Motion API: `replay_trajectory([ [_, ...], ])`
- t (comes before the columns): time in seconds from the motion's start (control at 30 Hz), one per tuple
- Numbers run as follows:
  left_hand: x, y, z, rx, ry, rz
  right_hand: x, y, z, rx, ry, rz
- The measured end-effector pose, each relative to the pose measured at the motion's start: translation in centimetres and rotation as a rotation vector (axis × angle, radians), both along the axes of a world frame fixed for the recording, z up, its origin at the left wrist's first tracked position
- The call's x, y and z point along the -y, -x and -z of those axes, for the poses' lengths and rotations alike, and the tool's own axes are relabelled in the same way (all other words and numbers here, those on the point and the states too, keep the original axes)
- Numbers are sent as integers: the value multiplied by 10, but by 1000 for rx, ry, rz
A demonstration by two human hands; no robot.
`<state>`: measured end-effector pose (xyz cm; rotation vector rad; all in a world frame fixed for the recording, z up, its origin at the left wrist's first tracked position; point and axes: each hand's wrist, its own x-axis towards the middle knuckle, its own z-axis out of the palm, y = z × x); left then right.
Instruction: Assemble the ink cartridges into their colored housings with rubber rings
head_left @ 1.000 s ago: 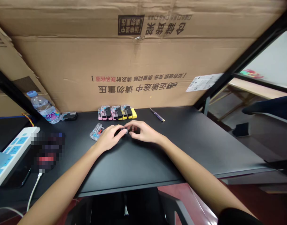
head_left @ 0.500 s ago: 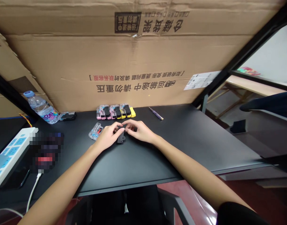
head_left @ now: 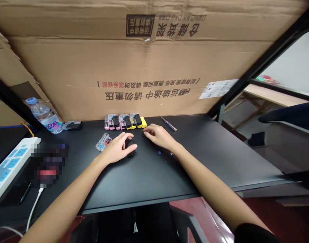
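My left hand (head_left: 117, 148) is curled around a small black plastic housing (head_left: 131, 154) on the dark table; most of it is hidden under the fingers and thumb. To its right, my right hand (head_left: 160, 137) pinches a small black piece (head_left: 143, 134) at the fingertips, just above the tabletop and apart from the housing. A clear plastic shell with a red part (head_left: 103, 142) lies beside my left hand. Beneath my right wrist are a small blue disc (head_left: 159, 153) and a tiny whitish curved piece (head_left: 172, 154).
Several clear, pink, yellow and black plastic units (head_left: 124, 121) stand in a row at the back. A screwdriver (head_left: 168, 124) lies right of them. On the left are a water bottle (head_left: 47, 116), another clear-and-black unit (head_left: 73, 125) and a power strip (head_left: 14, 163). Cardboard (head_left: 141, 64) walls the back.
My right hand has moved right, away from the left, carrying a small black piece. The housing stays at my left hand. The blue disc and whitish piece now show on the table.
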<state>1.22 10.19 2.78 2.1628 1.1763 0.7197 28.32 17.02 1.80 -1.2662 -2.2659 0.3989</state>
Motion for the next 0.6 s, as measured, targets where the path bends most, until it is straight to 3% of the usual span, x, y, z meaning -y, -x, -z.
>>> replay_trajectory([
  [0.1, 0, 8, -3, -50, 43, 123, 1, 2, 3, 27, 16, -17],
  [0.2, -4, 12, 1, -70, 33, 161, 1, 3, 7, 53, -10, -42],
  [0.43, -11, 5, 15, -60, -30, 48, 1, 1, 3, 143, -51, -25],
  [0.53, -11, 2, 18, -42, -35, -6, 3, 6, 0, -50, 41, -46],
  [0.6, -11, 0, 19, -26, -32, -38, 7, 13, -1, -265, 195, -82],
])
